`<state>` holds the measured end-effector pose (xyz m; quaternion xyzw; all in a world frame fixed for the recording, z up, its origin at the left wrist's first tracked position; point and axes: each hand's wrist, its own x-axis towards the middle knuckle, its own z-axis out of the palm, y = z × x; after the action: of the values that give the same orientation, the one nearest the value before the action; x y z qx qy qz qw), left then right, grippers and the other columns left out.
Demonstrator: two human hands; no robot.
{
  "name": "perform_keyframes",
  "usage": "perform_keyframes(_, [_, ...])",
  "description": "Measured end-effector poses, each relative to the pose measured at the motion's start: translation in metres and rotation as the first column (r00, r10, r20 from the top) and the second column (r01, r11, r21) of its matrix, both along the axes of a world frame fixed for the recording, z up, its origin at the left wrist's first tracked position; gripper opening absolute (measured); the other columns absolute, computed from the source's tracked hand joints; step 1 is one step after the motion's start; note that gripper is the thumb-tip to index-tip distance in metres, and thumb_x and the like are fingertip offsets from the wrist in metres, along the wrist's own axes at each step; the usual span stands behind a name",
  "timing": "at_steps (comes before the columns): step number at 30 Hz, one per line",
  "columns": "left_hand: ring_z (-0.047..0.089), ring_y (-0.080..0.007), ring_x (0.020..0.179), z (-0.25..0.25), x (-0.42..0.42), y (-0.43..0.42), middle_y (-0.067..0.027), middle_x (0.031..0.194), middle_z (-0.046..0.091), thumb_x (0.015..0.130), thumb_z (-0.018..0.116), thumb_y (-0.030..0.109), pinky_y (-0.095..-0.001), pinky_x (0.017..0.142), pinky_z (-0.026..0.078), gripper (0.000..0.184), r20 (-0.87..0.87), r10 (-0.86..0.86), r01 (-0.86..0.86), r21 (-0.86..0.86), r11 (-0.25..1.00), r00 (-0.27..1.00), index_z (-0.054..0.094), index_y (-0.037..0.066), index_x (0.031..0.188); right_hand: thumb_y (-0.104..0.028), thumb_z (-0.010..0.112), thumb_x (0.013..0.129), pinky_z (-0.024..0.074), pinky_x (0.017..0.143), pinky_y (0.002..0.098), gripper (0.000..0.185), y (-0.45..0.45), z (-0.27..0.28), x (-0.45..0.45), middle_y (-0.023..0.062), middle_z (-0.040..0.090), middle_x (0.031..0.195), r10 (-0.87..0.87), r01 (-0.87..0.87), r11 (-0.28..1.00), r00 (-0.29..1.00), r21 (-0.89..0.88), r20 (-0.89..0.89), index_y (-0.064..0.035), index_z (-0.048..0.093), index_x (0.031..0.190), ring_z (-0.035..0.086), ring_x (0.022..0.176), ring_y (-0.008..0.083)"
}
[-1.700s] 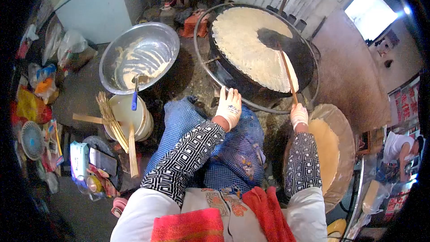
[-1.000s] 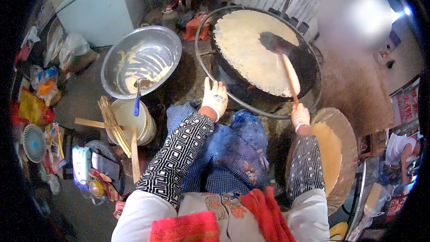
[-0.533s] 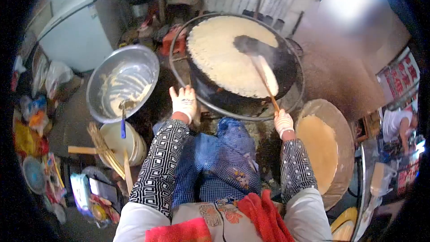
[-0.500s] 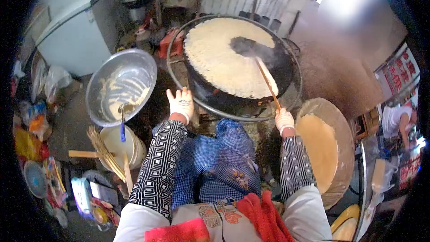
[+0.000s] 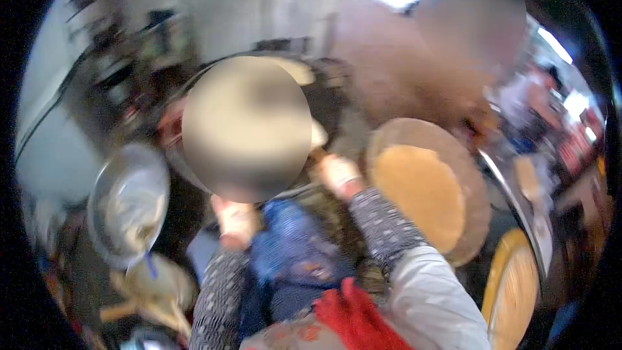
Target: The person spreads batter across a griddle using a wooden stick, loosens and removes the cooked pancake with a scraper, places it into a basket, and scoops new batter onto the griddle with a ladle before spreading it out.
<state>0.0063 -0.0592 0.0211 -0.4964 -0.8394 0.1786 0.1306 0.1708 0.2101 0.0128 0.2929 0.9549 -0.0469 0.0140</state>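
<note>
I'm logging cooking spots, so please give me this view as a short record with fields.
griddle: dark, bearing a pale sheet; much of both lies behind a blurred patch
right hand: grip closed around a brown handle
left hand: near the griddle's front; fingers too blurred to read
right side: round tray holding a tan round sheet
left side: metal bowl with pale residue
lap: red cloth
background right: a person
image: motion-blurred

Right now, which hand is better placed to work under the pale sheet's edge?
Probably the right: the right hand grips a wooden handle near the pale sheet. The left hand shows no tool, though blur hides part of it.
</note>
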Motion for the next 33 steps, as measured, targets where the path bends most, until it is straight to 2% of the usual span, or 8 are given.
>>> perform_keyframes(1, [0.046,-0.0305,0.125,0.096,0.037,0.008,-0.008,0.123,0.06,0.078,0.063,0.025,-0.0589,0.109,0.021,0.036,0.439,0.05,-0.089,0.07,0.994,0.897,0.066,0.01,0.111,-0.019,0.045,0.091,0.0561,0.063,0.0458,0.026,0.003,-0.031,0.002,0.0175,0.069,0.075,0.054,-0.05,0.993,0.998,0.109,-0.033,0.0023,0.061,0.092,0.069,0.07,0.033])
perform_keyframes(2, [0.042,-0.0297,0.129,0.043,0.01,0.007,-0.0093,0.13,0.055,0.079,0.063,0.028,-0.0595,0.111,0.015,0.046,0.38,0.024,-0.078,0.126,0.989,0.925,0.059,0.008,0.12,-0.019,0.044,0.091,0.056,0.066,0.0461,0.027,0.005,-0.06,0.005,0.0164,0.069,0.075,0.105,-0.089,0.971,0.993,0.223,-0.061,0.0033,0.059,0.095,0.068,0.072,0.0334])
perform_keyframes(4, [0.035,-0.0282,0.139,-0.062,-0.043,0.001,-0.012,0.146,0.044,0.081,0.064,0.034,-0.0606,0.115,0.004,0.068,0.255,-0.011,-0.05,0.234,0.971,0.967,0.044,0.004,0.139,-0.021,0.047,0.092,0.055,0.071,0.0457,0.026,0.02,-0.045,0.003,0.0188,0.071,0.084,-0.359,0.332,0.93,0.911,-0.154,-0.201,-0.0018,0.065,0.093,0.069,0.08,0.036])
perform_keyframes(16, [0.036,-0.0265,0.138,-0.04,-0.06,-0.006,-0.01,0.145,0.045,0.086,0.057,0.036,-0.0617,0.115,0.005,0.058,0.308,0.075,-0.133,0.174,0.976,0.948,0.05,0.007,0.136,-0.026,0.045,0.095,0.0555,0.065,0.0456,0.029,0.034,-0.029,0.005,0.0182,0.07,0.08,-0.28,0.313,0.937,0.938,0.153,-0.204,-0.0004,0.059,0.095,0.069,0.075,0.0329])
perform_keyframes(20, [0.039,-0.0269,0.137,-0.056,-0.075,-0.007,-0.0106,0.143,0.048,0.085,0.06,0.041,-0.0621,0.114,0.01,0.059,0.253,0.114,-0.164,0.187,0.968,0.961,0.053,0.007,0.133,-0.02,0.047,0.092,0.0555,0.059,0.0452,0.026,0.028,-0.046,0.012,0.0179,0.068,0.071,0.051,-0.003,0.986,0.957,0.166,-0.286,0.0014,0.06,0.089,0.069,0.068,0.0313])
perform_keyframes(24, [0.037,-0.0262,0.138,-0.044,-0.074,-0.007,-0.0098,0.145,0.046,0.086,0.057,0.034,-0.0643,0.113,0.01,0.054,0.273,0.156,-0.21,0.181,0.961,0.949,0.052,0.008,0.133,-0.021,0.047,0.092,0.0569,0.065,0.0413,0.023,0.039,-0.035,0.01,0.0167,0.07,0.083,-0.303,0.316,0.941,0.946,0.119,-0.116,-0.0041,0.062,0.09,0.071,0.077,0.0286])
perform_keyframes(30, [0.036,-0.0255,0.14,-0.044,-0.088,-0.003,-0.0067,0.15,0.041,0.091,0.049,0.026,-0.0654,0.113,0.008,0.049,0.319,0.293,-0.338,0.095,0.936,0.901,0.046,0.011,0.138,-0.032,0.049,0.096,0.053,0.07,0.0503,0.03,0.004,-0.034,0.012,0.0233,0.068,0.083,-0.05,0.056,0.996,0.995,0.065,-0.088,-0.003,0.055,0.097,0.067,0.081,0.0391])
perform_keyframes(33, [0.037,-0.0265,0.139,-0.043,-0.086,-0.013,-0.0079,0.151,0.039,0.093,0.044,0.019,-0.0644,0.113,0.009,0.047,0.286,0.274,-0.328,0.166,0.93,0.918,0.045,0.009,0.139,-0.035,0.045,0.097,0.0533,0.073,0.0503,0.033,0.032,-0.063,0.021,0.0232,0.068,0.081,-0.253,0.259,0.966,0.955,0.017,-0.153,-0.0033,0.056,0.094,0.067,0.079,0.0395])
